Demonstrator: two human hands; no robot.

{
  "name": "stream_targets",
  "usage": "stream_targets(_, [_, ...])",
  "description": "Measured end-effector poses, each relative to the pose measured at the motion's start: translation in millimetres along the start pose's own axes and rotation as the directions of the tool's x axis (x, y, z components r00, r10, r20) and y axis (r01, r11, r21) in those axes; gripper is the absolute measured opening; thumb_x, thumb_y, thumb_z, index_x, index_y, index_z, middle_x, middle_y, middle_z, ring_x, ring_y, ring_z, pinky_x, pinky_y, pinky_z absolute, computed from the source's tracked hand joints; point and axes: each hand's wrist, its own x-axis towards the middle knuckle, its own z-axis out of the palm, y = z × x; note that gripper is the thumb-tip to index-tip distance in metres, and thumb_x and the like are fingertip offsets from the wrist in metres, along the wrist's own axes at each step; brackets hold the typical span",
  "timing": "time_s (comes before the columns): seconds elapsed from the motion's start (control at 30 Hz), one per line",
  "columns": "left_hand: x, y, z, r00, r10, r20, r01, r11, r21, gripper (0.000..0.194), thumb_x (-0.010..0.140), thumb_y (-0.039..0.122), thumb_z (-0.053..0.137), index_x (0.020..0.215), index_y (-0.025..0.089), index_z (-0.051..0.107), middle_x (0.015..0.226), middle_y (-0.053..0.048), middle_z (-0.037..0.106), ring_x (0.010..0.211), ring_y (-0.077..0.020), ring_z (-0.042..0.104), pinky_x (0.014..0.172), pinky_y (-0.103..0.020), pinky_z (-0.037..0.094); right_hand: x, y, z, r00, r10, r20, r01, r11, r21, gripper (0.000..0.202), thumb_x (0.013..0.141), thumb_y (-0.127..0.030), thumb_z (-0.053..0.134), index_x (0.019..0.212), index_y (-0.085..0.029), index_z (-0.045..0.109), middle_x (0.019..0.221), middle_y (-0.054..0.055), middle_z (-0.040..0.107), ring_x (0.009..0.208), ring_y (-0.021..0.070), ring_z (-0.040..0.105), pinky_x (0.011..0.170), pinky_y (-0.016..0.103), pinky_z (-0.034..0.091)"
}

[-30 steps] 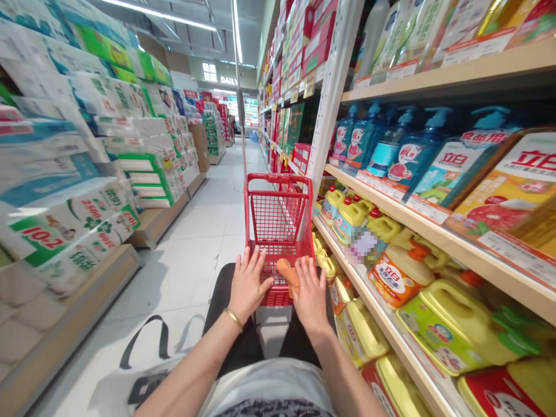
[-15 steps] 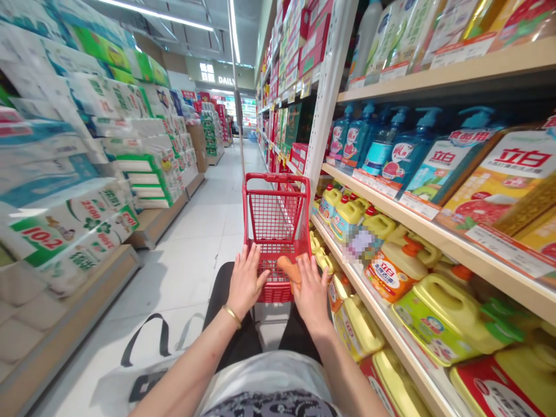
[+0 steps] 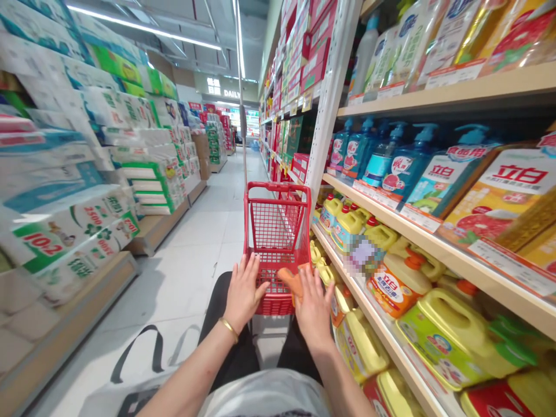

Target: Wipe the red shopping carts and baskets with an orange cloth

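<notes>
A red shopping basket cart stands straight ahead, close to my knees. My left hand is held palm down at the cart's near left side, fingers stretched out, with a gold-coloured bangle on the wrist. At the near right side, my right hand is also palm down with its fingers spread. An orange object shows beside the right hand's fingers; part of it is covered, and I cannot make out its kind. Neither hand is wrapped round anything.
Shelves on the right carry blue pump bottles, yellow detergent jugs and price labels. Tissue packs are stacked on low platforms at left. A tiled aisle runs ahead. A white bag with a dark strap lies at lower left.
The view has tilted up slightly, so the cart, hands and shelves sit a little lower in the picture. Both hands keep nearly the same pose.
</notes>
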Motion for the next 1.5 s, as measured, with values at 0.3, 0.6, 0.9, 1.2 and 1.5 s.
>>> stream_targets(0.3, [-2, 7, -3.2, 1.0, 0.01, 0.011, -0.011, 0.999, 0.04, 0.073, 0.103, 0.055, 0.046, 0.166, 0.022, 0.027, 0.171, -0.01, 0.029, 0.161, -0.0344, 0.017, 0.128, -0.06, 0.024, 2, -41, 27, 0.987, -0.145, 0.072, 0.139, 0.988, 0.072, 0.064, 0.102, -0.027, 0.051, 0.163, -0.024, 0.035, 0.17, 0.009, 0.032, 0.161, 0.0309, 0.019, 0.129, 0.06, 0.018])
stream_targets(0.6, [0, 11, -1.3, 1.0, -0.003, -0.01, 0.003, 1.0, -0.005, 0.072, 0.104, 0.05, 0.045, 0.167, 0.022, 0.021, 0.173, -0.008, 0.024, 0.162, -0.0319, 0.012, 0.129, -0.058, 0.022, -5, 7, 8, 1.0, 0.015, -0.013, -0.015, 0.999, -0.028, 0.067, 0.105, -0.025, 0.044, 0.167, -0.022, 0.021, 0.171, 0.01, 0.029, 0.162, 0.0302, 0.012, 0.128, 0.067, 0.012])
stream_targets(0.9, [1, 8, -2.3, 0.999, -0.029, -0.03, 0.03, 0.999, 0.02, 0.064, 0.106, 0.041, 0.041, 0.166, 0.026, 0.024, 0.173, -0.007, 0.024, 0.162, -0.0313, 0.014, 0.128, -0.061, 0.024, -10, -7, 22, 0.983, -0.183, 0.029, 0.184, 0.983, -0.008, 0.082, 0.096, -0.014, 0.049, 0.169, -0.023, 0.012, 0.17, 0.008, 0.032, 0.162, 0.0258, 0.016, 0.131, 0.06, 0.004])
stream_targets(1.2, [-1, 14, -0.5, 0.999, -0.027, -0.042, 0.028, 0.999, 0.015, 0.064, 0.107, 0.037, 0.039, 0.167, 0.027, 0.021, 0.173, -0.004, 0.024, 0.162, -0.0309, 0.014, 0.129, -0.06, 0.023, -7, 2, 20, 0.942, -0.334, -0.046, 0.336, 0.94, 0.058, 0.069, 0.097, -0.031, 0.057, 0.162, -0.015, 0.038, 0.165, 0.015, 0.041, 0.158, 0.0316, 0.029, 0.124, 0.054, 0.035])
stream_targets(1.5, [0, 9, 1.9, 0.998, -0.042, -0.054, 0.042, 0.999, 0.008, 0.06, 0.107, 0.032, 0.036, 0.166, 0.025, 0.026, 0.172, -0.005, 0.027, 0.162, -0.0297, 0.014, 0.129, -0.059, 0.024, 7, -38, 12, 0.982, -0.186, -0.034, 0.189, 0.965, 0.181, 0.089, 0.086, -0.079, 0.058, 0.154, -0.021, 0.052, 0.131, 0.014, 0.072, 0.125, 0.0339, 0.065, 0.121, 0.056, 0.03])
